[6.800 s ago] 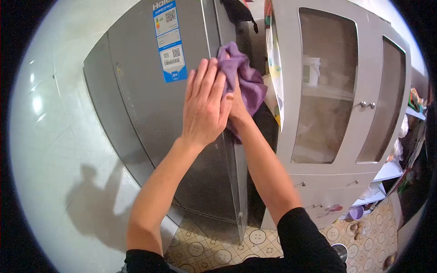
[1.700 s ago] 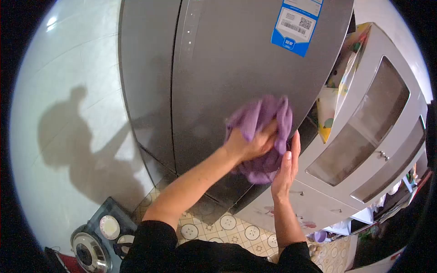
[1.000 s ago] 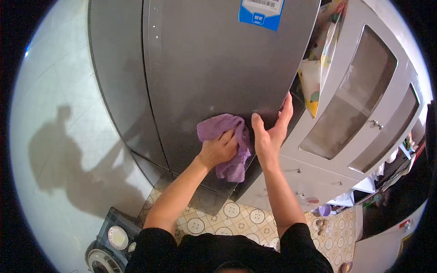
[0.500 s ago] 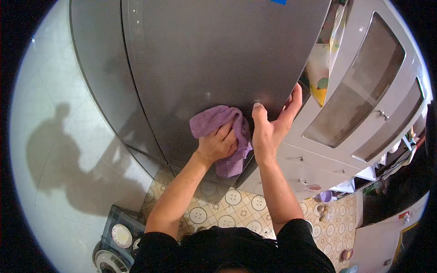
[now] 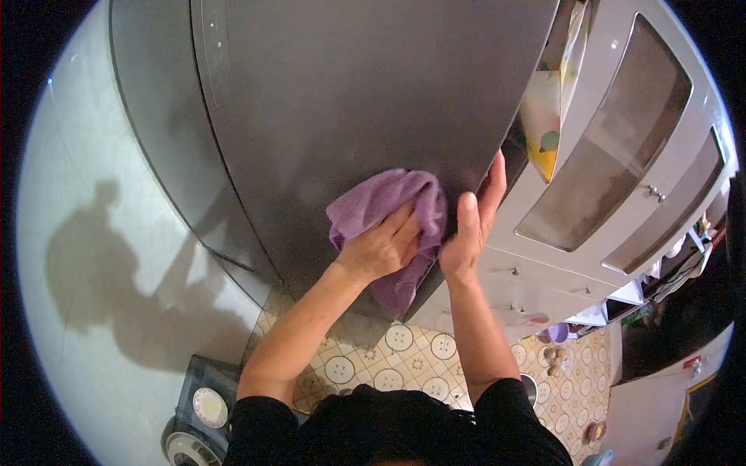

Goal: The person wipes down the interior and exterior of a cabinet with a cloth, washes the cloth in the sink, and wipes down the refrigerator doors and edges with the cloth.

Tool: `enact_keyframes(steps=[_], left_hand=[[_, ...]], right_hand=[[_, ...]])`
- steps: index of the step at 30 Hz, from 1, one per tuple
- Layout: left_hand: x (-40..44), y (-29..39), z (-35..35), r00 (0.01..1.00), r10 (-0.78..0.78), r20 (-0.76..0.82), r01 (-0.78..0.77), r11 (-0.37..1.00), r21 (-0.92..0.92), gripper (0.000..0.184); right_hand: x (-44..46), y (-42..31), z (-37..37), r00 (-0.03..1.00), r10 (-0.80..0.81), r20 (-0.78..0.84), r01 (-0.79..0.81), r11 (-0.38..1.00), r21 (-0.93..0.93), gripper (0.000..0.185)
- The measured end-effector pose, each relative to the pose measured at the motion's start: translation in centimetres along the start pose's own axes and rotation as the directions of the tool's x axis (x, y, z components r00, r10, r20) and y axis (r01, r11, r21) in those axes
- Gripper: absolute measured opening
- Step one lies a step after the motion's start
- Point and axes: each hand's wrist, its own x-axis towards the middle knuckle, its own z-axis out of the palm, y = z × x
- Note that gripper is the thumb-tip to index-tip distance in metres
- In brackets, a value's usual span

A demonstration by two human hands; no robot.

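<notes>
My left hand [image 5: 380, 247] presses a crumpled purple towel [image 5: 381, 200] against the dark grey refrigerator door [image 5: 350, 109]. Its fingers are bent into the cloth, and the towel's lower end hangs along the door's bottom edge. My right hand [image 5: 468, 233] is at the door's right edge, its thumb on the front side and its fingers around the edge, partly hidden. The two hands are close together, with the towel's right fold between them.
To the right stand pale cabinets [image 5: 536, 279] with glass panels and small knobs. A patterned bag [image 5: 544, 124] hangs beside the door. Below are a tiled floor [image 5: 416, 361], a purple container [image 5: 558, 334], and a plate [image 5: 210, 408] on a dark glass surface. A white wall [image 5: 70, 194] lies left.
My left hand and the towel have shifted a little to the right. My right hand has slid slightly lower along the door edge, its thumb now nearer that edge.
</notes>
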Motion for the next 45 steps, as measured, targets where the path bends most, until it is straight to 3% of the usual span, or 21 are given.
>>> enact_keyframes(steps=[1,4,7,10,12,13,14,17,20,21,24,26,27,30,32,35,38,41,45], left_hand=[[1.0,-0.3,-0.1,0.995,0.07,0.075,-0.075,0.995,0.06,0.053],[6.4,0.1,-1.0,0.994,0.1,0.045,-0.107,0.975,0.196,0.053],[11.8,1.9,-1.2,0.976,-0.064,-0.206,0.082,0.993,0.081,0.052],[11.5,3.3,-0.5,0.964,-0.112,-0.242,0.155,0.973,0.169,0.052],[7.1,3.7,0.6,0.989,-0.115,-0.096,0.129,0.981,0.147,0.05],[4.4,3.4,1.0,0.995,-0.092,-0.034,0.096,0.984,0.152,0.05],[2.7,2.8,1.0,0.998,-0.063,0.03,0.057,0.986,0.155,0.05],[0.6,1.9,0.6,0.991,-0.071,0.11,0.062,0.994,0.087,0.05],[3.7,1.9,-1.7,0.993,0.024,0.113,-0.047,0.978,0.203,0.05],[4.7,1.4,-1.6,0.996,-0.055,0.066,0.044,0.985,0.167,0.051],[10.0,-0.8,-3.9,0.996,-0.004,-0.085,0.023,0.975,0.22,0.056],[13.5,-3.0,-5.9,0.975,-0.067,-0.212,0.101,0.983,0.156,0.063],[14.7,-4.0,-6.7,0.957,-0.095,-0.274,0.131,0.984,0.119,0.067],[14.7,-6.8,-8.5,0.928,0.024,-0.373,0.115,0.931,0.346,0.073],[11.8,-6.4,-7.6,0.94,-0.069,-0.335,0.197,0.91,0.366,0.071],[4.8,-6.7,-5.6,0.952,-0.097,-0.29,0.209,0.899,0.385,0.067],[1.4,-6.6,-5.5,0.963,-0.223,-0.149,0.254,0.936,0.242,0.062],[3.4,-7.5,-6.9,0.988,-0.141,-0.058,0.152,0.878,0.454,0.059],[9.7,-10.2,-9.2,0.97,-0.038,-0.238,0.133,0.908,0.397,0.06]], right_hand=[[-0.1,0.1,0.3,1.0,-0.001,-0.005,0.0,0.999,-0.032,0.077],[-0.7,0.3,0.1,0.999,-0.008,-0.051,0.005,0.999,-0.045,0.076],[-0.8,-0.3,0.2,0.998,-0.008,-0.06,0.005,0.999,-0.043,0.079],[-1.1,-0.1,0.2,0.994,0.019,-0.111,-0.013,0.998,0.057,0.077],[-1.2,-0.4,0.1,0.995,0.043,-0.087,-0.032,0.992,0.123,0.077],[-1.4,-0.8,-0.5,0.999,-0.036,-0.015,0.036,0.999,-0.014,0.076],[-2.0,0.7,-0.8,0.992,-0.123,0.011,0.124,0.992,-0.032,0.076],[-3.2,0.4,-0.6,0.995,-0.103,0.0,0.102,0.993,-0.063,0.079],[-3.0,-0.3,0.5,0.994,-0.092,-0.055,0.09,0.995,-0.034,0.075],[-3.1,-0.5,0.6,0.994,-0.089,-0.061,0.086,0.995,-0.057,0.075],[-3.1,-0.6,1.6,0.985,-0.114,-0.133,0.101,0.99,-0.102,0.076],[-3.1,-0.5,1.7,0.983,-0.119,-0.137,0.108,0.991,-0.083,0.075],[-3.1,-1.0,1.9,0.981,-0.147,-0.124,0.126,0.979,-0.159,0.07],[-3.3,-2.7,2.3,0.911,-0.413,-0.02,0.349,0.793,-0.5,0.062],[-2.9,-3.2,3.2,0.789,-0.588,0.179,0.601,0.68,-0.42,0.055],[-2.7,-4.7,5.1,0.731,-0.579,0.36,0.682,0.639,-0.356,0.054],[-2.9,-4.3,6.7,0.825,-0.449,0.344,0.555,0.759,-0.341,0.047],[-3.1,-4.4,8.1,0.784,-0.423,0.454,0.581,0.757,-0.298,0.048],[-3.3,-4.6,9.0,0.734,-0.472,0.489,0.637,0.728,-0.254,0.049]])
